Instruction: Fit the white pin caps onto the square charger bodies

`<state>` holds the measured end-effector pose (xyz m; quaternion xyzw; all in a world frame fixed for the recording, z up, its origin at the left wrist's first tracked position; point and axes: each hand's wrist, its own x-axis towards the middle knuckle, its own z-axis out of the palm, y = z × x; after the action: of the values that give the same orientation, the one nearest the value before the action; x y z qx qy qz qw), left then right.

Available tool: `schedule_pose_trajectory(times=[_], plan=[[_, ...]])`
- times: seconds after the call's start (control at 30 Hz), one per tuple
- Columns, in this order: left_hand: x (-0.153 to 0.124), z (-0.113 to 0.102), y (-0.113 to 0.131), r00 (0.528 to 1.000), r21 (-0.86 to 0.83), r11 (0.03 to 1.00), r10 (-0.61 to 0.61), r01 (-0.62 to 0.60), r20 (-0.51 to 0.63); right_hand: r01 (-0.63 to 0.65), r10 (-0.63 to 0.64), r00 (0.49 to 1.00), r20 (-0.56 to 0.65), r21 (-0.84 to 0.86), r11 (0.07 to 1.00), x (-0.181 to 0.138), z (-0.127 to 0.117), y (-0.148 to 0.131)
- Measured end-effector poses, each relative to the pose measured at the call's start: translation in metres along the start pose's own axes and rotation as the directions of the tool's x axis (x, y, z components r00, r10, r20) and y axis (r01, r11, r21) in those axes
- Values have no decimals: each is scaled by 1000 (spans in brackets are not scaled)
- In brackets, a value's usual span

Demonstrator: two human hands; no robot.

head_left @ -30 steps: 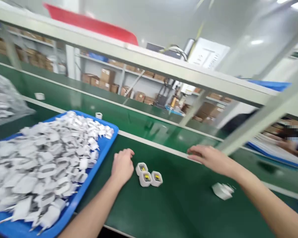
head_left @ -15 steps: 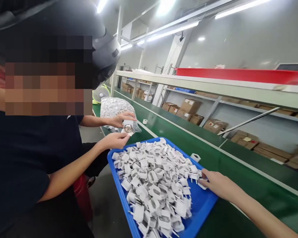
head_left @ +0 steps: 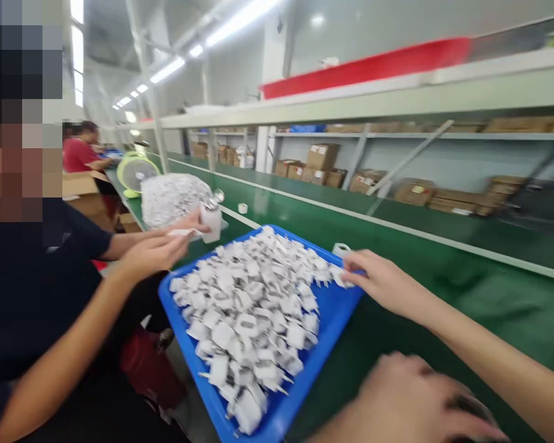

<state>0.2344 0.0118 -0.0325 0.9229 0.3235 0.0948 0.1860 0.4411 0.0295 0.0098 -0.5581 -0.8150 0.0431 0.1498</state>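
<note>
My right hand (head_left: 383,283) reaches in from the right to the far right corner of the blue tray (head_left: 316,375). Its thumb and fingertips are pinched on a white plug housing (head_left: 339,275) at the rim. A heap of similar white plug housings (head_left: 249,301), several with pins showing, fills most of the tray. Low in the view, my left hand (head_left: 406,400) is blurred, its fingers curled round something dark that I cannot make out. Just beyond the tray's far edge, a loose white housing (head_left: 341,248) lies on the green belt (head_left: 443,277), close to my right fingers.
At left a co-worker's hands (head_left: 161,246) hold a white piece and a white device with a metal ring (head_left: 211,218). Behind them are a full clear bag (head_left: 173,194) and a green fan (head_left: 136,172). A shelf with a red tray (head_left: 364,67) runs over the belt.
The view has swung, and my left hand has come into sight at the bottom. My right hand stays at the tray's right corner. The co-worker's hands have moved apart.
</note>
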Motion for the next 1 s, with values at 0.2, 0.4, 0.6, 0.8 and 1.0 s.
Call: schedule_pose_trajectory(times=[0.2, 0.4, 0.6, 0.8, 1.0], plan=[[27, 114, 108, 988, -399, 912, 36, -95, -152, -92, 126, 987, -100, 294, 952, -111, -29, 8], [21, 125, 110, 988, -571, 821, -69, -23, -139, -75, 153, 977, -147, 435, 897, -198, -13, 28], [20, 123, 118, 983, -577, 816, -138, 43, -122, 93, -50, 991, -126, 363, 927, -213, 13, 43], [21, 129, 127, 964, -417, 897, -226, 150, -141, -73, 108, 992, -70, 382, 921, -217, 9, 37], [24, 133, 125, 971, -291, 950, -168, 113, -171, -169, 203, 979, -37, 418, 892, -215, 2, 32]])
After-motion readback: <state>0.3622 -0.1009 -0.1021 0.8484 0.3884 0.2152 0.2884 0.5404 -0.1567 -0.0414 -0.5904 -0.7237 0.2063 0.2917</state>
